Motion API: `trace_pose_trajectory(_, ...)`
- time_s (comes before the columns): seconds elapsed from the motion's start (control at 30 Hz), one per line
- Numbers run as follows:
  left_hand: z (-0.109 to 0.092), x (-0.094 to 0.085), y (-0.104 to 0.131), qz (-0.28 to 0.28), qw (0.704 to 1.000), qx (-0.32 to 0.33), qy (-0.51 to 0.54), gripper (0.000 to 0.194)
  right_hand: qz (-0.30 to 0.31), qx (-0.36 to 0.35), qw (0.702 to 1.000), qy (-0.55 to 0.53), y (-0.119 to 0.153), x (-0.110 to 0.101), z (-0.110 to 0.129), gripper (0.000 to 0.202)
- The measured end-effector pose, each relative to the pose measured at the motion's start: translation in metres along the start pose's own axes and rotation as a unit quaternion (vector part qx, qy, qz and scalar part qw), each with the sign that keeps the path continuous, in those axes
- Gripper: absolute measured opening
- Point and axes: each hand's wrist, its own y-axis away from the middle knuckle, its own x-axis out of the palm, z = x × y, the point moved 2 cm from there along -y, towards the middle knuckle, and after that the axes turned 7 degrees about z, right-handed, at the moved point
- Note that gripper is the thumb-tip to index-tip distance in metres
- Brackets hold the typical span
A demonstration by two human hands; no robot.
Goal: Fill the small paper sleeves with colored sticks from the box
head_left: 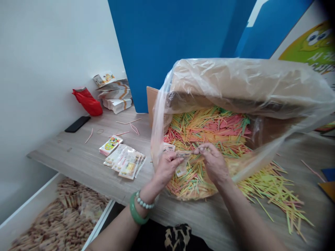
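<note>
Thumb and fingers of my left hand [167,167] pinch a small clear packet [182,168] with printed marks, held over the plastic-lined cardboard box. My right hand [210,158] is beside it, fingertips closed near the packet's upper right corner; what they hold is too small to make out. Many thin coloured sticks [204,132], yellow, pink and green, fill the box below both hands. Another printed packet [169,147] lies just behind my left hand. Several similar packets [128,162] lie fanned on the table, next to a stack of cards [111,144].
Loose sticks [274,191] spread over the table right of the box. A phone [77,124], a red bag [89,101] and stacked cartons [116,96] stand at the back left. An open drawer [30,205] full of brown packets is at lower left.
</note>
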Motion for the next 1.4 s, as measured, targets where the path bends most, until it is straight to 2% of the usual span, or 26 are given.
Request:
trace_pose_trajectory(0.1,-0.007,0.003,-0.001,0.017,0.996,0.049,-0.076,0.026,0.006,-0.045,0.999,-0.029,-0.005,0.002,0.029,0.011)
trace_pose_trajectory(0.2,-0.009,0.006,0.000,0.026,0.995,0.044,-0.090,0.033,0.016,-0.071,0.996,-0.042,-0.006,0.008,0.046,0.010)
trace_pose_trajectory(0.37,-0.012,0.002,0.004,-0.003,0.996,-0.008,-0.087,0.048,0.019,-0.068,0.989,-0.129,-0.002,0.018,0.057,0.009)
trace_pose_trajectory(0.53,-0.009,0.005,0.004,0.006,0.994,-0.037,-0.098,0.055,-0.010,-0.148,0.970,-0.194,0.005,0.033,0.075,0.008)
trace_pose_trajectory(0.63,-0.010,0.008,0.006,0.012,0.996,-0.043,-0.077,0.053,-0.015,-0.185,0.964,-0.189,0.010,0.046,0.079,0.005)
trace_pose_trajectory(0.73,-0.017,0.010,0.008,0.052,0.996,-0.045,-0.054,0.050,-0.023,-0.195,0.968,-0.159,0.014,0.053,0.074,0.005)
trace_pose_trajectory(0.83,-0.023,0.010,0.009,0.088,0.995,-0.033,-0.035,0.051,-0.034,-0.188,0.972,-0.137,0.015,0.052,0.065,0.006)
trace_pose_trajectory(0.9,-0.022,0.010,0.010,0.091,0.995,-0.048,-0.016,0.050,-0.040,-0.182,0.974,-0.127,0.015,0.050,0.062,0.006)
trace_pose_trajectory(1.03,-0.013,0.011,0.010,0.060,0.989,-0.121,0.058,0.047,-0.043,-0.178,0.976,-0.119,0.017,0.048,0.063,0.005)
trace_pose_trajectory(1.2,-0.011,0.011,0.010,0.046,0.984,-0.133,0.106,0.041,-0.048,-0.154,0.983,-0.083,0.020,0.046,0.063,0.007)
trace_pose_trajectory(1.3,-0.013,0.009,0.011,0.055,0.984,-0.127,0.113,0.040,-0.016,-0.101,0.994,-0.043,0.020,0.045,0.061,0.010)
trace_pose_trajectory(1.4,-0.014,0.009,0.011,0.083,0.985,-0.114,0.095,0.041,0.047,-0.044,0.998,-0.026,0.019,0.044,0.058,0.015)
